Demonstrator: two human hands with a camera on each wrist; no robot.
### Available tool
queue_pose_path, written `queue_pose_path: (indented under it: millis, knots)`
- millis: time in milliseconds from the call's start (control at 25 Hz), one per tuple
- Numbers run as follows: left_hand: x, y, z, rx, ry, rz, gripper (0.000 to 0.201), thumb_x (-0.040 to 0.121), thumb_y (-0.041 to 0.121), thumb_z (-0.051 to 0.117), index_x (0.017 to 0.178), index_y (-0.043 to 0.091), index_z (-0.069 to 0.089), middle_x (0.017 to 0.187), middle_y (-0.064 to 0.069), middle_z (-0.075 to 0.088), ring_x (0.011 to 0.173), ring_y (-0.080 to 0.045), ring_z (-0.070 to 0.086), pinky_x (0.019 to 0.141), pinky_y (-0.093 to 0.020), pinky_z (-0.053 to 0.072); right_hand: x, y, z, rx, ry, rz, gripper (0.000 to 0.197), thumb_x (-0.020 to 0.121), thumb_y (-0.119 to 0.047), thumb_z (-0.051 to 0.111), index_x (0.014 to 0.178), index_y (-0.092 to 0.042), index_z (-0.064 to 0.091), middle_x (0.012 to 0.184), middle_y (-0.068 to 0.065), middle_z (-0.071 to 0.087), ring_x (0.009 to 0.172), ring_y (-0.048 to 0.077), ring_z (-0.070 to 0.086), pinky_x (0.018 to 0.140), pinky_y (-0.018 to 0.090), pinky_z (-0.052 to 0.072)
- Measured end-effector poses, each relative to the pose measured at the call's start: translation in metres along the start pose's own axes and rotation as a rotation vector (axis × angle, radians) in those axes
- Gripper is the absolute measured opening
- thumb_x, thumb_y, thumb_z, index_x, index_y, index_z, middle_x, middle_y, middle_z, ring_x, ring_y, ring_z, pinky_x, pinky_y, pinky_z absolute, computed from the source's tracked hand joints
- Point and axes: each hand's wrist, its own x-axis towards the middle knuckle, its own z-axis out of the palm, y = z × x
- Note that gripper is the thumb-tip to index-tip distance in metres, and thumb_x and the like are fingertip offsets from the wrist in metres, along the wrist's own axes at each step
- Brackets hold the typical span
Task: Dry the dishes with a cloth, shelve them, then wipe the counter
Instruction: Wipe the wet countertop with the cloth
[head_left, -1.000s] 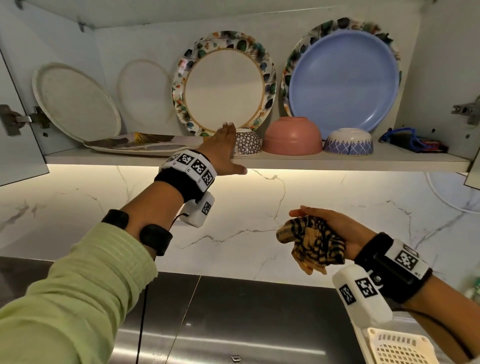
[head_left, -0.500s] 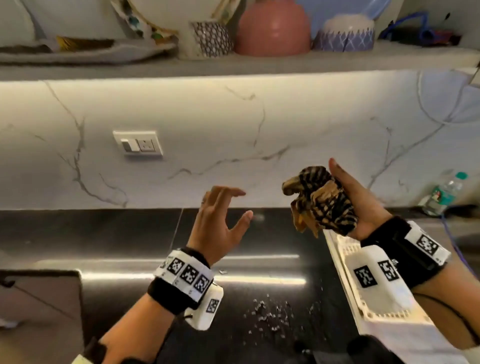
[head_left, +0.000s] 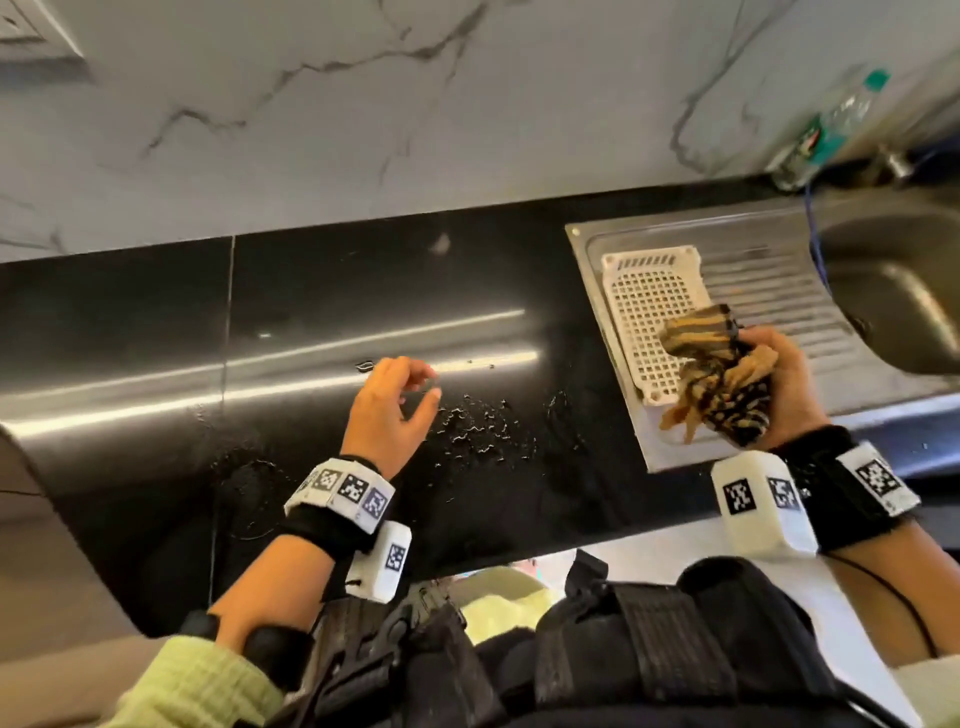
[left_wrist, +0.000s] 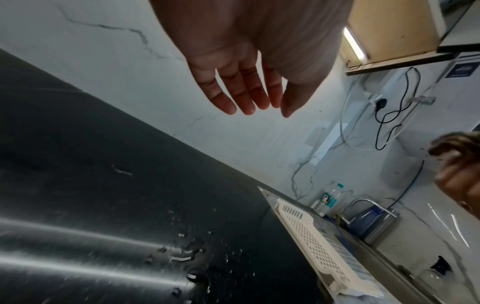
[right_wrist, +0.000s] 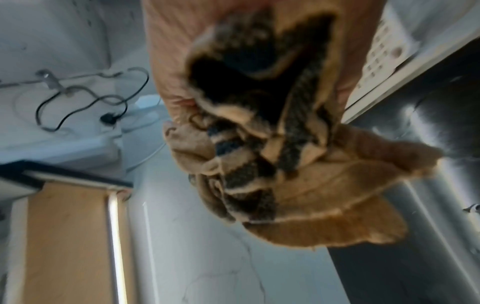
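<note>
A bunched tan and black striped cloth (head_left: 711, 384) sits in my right hand (head_left: 779, 384), which grips it above the white plastic dish rack (head_left: 649, 312). The right wrist view shows the same cloth (right_wrist: 272, 154) crumpled in the palm. My left hand (head_left: 395, 405) hovers over the black counter (head_left: 156, 322), fingers loosely curved and holding nothing; the left wrist view shows its fingers (left_wrist: 244, 96) relaxed. Water drops (head_left: 483, 426) lie scattered on the counter just right of that hand. No dishes are in view.
The rack rests on a steel drainboard (head_left: 769, 270) beside the sink basin (head_left: 904, 306). A plastic water bottle (head_left: 831, 124) stands by the marble wall at the back right. A wall switch (head_left: 31, 36) is at the top left.
My left hand came down from the cupboard shelf to just above the counter. My view dropped from the shelved dishes to the counter. The right hand kept its hold on the cloth and lowered over the rack.
</note>
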Motion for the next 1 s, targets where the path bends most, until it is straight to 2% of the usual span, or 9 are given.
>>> queue_pose_path:
  millis: [160,280,360,480,600,680,800,920,1000]
  knots:
    - [-0.011,-0.015,0.013,-0.023,-0.035,-0.047,0.014,0.082,0.013,0.064,0.094,0.016,0.058,0.087,0.004,0.055,0.079,-0.016,0.056,0.068,-0.023,0.046,-0.004,0.051,-0.042,0.083,0.261,0.027,0.053,0.083,-0.039,0.042,0.112,0.0,0.064,0.074,0.024,0.065,0.067,0.04,0.064,0.056,0.036,0.054]
    - [-0.013,-0.025,0.014,-0.01,-0.09,-0.056,0.017,0.083,0.011,0.065,0.094,0.021,0.057,0.09,0.005,0.055,0.083,-0.014,0.055,0.071,-0.023,0.046,0.003,0.087,-0.042,0.159,0.41,0.082,0.058,0.086,-0.049,0.052,0.122,-0.005,0.058,0.093,0.016,0.067,0.079,0.032,0.067,0.064,0.039,0.058]
    - [-0.009,-0.035,0.013,0.015,-0.14,-0.069,0.018,0.083,0.014,0.065,0.097,0.023,0.056,0.094,0.005,0.054,0.086,-0.013,0.054,0.075,-0.027,0.047,0.009,0.104,-0.031,0.14,0.43,0.091,0.057,0.08,-0.042,0.063,0.122,-0.004,0.057,0.096,0.017,0.067,0.076,0.028,0.069,0.063,0.038,0.059]
    - [-0.003,-0.052,0.012,0.064,-0.237,-0.133,0.018,0.085,0.023,0.063,0.102,0.025,0.056,0.102,0.008,0.051,0.095,-0.011,0.051,0.084,-0.033,0.048,0.027,0.117,-0.004,0.004,0.314,0.146,0.061,0.079,-0.028,0.071,0.129,-0.001,0.051,0.098,0.025,0.059,0.071,0.032,0.066,0.062,0.042,0.056]
    - [-0.003,-0.056,0.012,0.056,-0.277,-0.154,0.018,0.087,0.026,0.061,0.104,0.026,0.055,0.105,0.009,0.05,0.1,-0.01,0.05,0.089,-0.035,0.047,0.048,0.116,0.029,-0.123,0.244,0.116,0.034,0.089,-0.02,0.056,0.12,-0.007,0.062,0.093,0.023,0.056,0.067,0.028,0.063,0.059,0.038,0.054]
    - [-0.002,-0.057,0.013,0.012,-0.266,-0.162,0.02,0.087,0.026,0.061,0.106,0.026,0.055,0.106,0.01,0.051,0.102,-0.009,0.05,0.091,-0.035,0.047,0.067,0.116,0.049,-0.193,0.218,0.079,0.029,0.094,-0.019,0.049,0.116,-0.009,0.064,0.091,0.024,0.058,0.067,0.026,0.063,0.058,0.035,0.055]
    - [-0.002,-0.067,0.019,-0.029,-0.22,-0.184,0.025,0.087,0.028,0.062,0.11,0.026,0.053,0.108,0.009,0.053,0.104,-0.01,0.051,0.092,-0.036,0.046,0.105,0.125,0.065,-0.349,0.192,0.06,0.036,0.098,-0.027,0.045,0.127,-0.008,0.053,0.107,0.024,0.061,0.082,0.029,0.065,0.071,0.039,0.056]
    - [0.004,-0.076,0.028,-0.06,-0.234,-0.227,0.042,0.085,0.036,0.065,0.122,0.025,0.048,0.119,0.006,0.052,0.112,-0.011,0.05,0.095,-0.034,0.045,0.132,0.129,0.08,-0.418,0.083,0.063,0.033,0.099,-0.026,0.044,0.125,-0.007,0.051,0.109,0.019,0.064,0.089,0.028,0.065,0.082,0.043,0.053]
    - [0.009,-0.072,0.038,-0.136,-0.271,-0.205,0.063,0.079,0.045,0.068,0.133,0.028,0.039,0.131,0.007,0.047,0.121,-0.008,0.045,0.098,-0.031,0.041,0.141,0.129,0.082,-0.435,-0.06,0.061,0.028,0.099,-0.023,0.044,0.12,-0.007,0.053,0.102,0.014,0.066,0.087,0.024,0.066,0.079,0.039,0.056]
